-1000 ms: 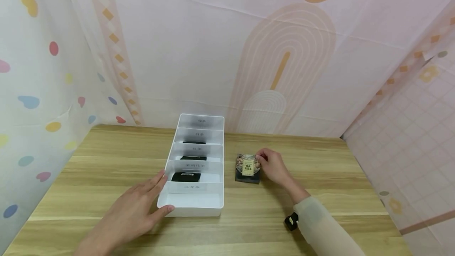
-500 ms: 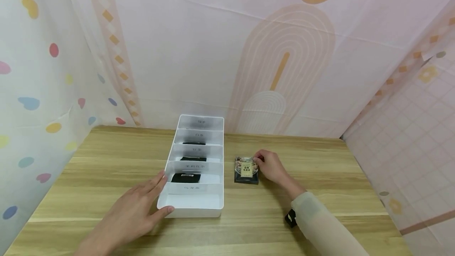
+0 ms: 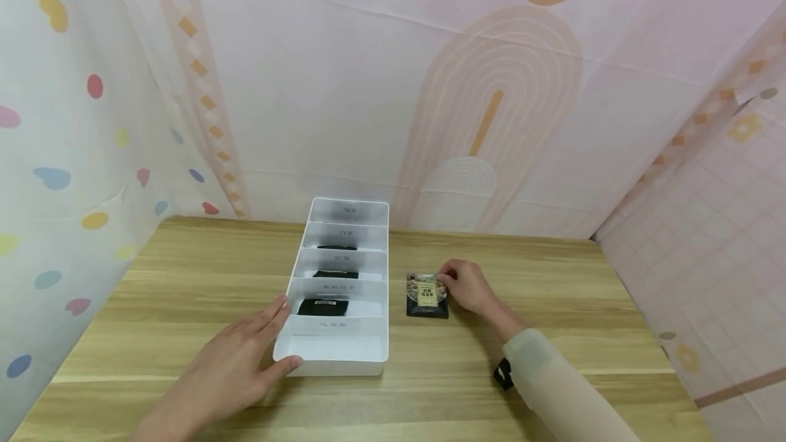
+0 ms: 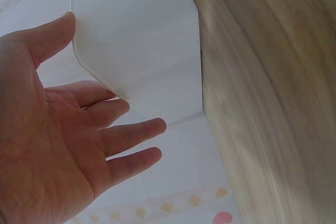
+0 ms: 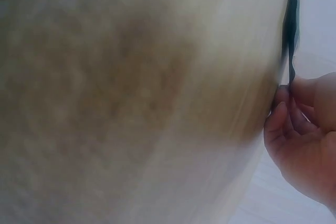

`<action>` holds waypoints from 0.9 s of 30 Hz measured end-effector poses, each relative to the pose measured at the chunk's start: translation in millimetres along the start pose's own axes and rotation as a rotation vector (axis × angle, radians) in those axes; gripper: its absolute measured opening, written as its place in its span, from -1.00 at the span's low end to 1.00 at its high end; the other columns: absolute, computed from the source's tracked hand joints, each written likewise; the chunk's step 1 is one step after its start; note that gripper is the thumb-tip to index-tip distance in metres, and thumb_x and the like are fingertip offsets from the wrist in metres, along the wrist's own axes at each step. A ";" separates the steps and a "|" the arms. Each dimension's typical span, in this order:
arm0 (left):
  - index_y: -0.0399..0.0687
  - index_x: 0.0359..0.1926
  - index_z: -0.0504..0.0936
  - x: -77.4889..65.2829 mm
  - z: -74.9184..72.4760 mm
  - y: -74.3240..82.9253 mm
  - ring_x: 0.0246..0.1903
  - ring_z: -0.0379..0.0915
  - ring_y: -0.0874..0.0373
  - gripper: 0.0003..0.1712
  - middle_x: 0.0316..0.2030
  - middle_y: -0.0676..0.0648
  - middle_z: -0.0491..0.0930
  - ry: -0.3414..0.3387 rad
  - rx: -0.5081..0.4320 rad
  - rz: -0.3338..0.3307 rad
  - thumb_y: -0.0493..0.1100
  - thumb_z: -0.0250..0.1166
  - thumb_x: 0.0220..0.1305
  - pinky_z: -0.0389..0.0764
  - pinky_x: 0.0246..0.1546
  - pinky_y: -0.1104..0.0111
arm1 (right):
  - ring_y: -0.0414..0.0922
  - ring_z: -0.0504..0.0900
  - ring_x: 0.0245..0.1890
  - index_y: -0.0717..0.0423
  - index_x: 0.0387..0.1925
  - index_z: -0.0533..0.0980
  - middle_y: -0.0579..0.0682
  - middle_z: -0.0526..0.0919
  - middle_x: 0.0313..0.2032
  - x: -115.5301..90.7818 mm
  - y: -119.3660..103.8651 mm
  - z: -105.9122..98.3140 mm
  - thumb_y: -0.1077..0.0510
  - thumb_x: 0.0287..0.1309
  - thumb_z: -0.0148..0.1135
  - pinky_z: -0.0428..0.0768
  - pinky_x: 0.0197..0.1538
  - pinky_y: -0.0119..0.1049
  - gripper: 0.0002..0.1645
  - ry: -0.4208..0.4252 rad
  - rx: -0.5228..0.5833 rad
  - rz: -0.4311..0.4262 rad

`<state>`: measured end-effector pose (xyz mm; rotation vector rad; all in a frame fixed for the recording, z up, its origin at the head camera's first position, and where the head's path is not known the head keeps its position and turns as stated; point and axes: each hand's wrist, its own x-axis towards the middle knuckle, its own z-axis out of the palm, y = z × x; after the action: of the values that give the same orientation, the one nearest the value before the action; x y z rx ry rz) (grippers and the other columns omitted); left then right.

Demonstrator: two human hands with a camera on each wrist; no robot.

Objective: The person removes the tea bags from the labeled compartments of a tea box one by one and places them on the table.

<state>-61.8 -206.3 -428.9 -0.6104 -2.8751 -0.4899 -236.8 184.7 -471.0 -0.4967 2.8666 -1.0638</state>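
Observation:
A flat tea sachet, dark with a pale yellow label, lies to the right of the white divided box in the head view. My right hand pinches its upper right corner; the right wrist view shows the thumb and fingertips of the hand meeting on the dark sachet edge-on. My left hand rests against the box's near left corner with fingers extended. In the left wrist view, the thumb and fingers of that hand touch the wall of the box without curling round it.
Dark sachets stand in the middle compartments of the box, whose dividers carry printed labels. A small black object shows beside the right sleeve. Patterned cloth hangs behind the wooden table.
The sachet and my right hand have shifted very slightly toward me, and the sachet lies straighter. My left hand keeps its place on the box.

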 end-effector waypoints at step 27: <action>-0.36 0.44 0.46 0.0 -2.2 3.2 0.30 0.49 -0.29 -0.09 0.48 -0.28 0.36 -0.005 0.002 -0.014 0.21 0.43 0.34 0.52 0.23 -0.19 | -0.14 0.58 -0.31 0.29 -0.08 0.67 0.00 0.71 -0.27 -10.4 -16.6 -29.2 0.29 0.44 0.28 0.59 -0.28 -0.25 -0.86 0.082 0.039 -0.105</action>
<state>-60.2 -204.3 -426.0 -0.5924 -2.8857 -0.4881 -226.7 194.5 -438.8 -0.6211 2.9121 -1.1798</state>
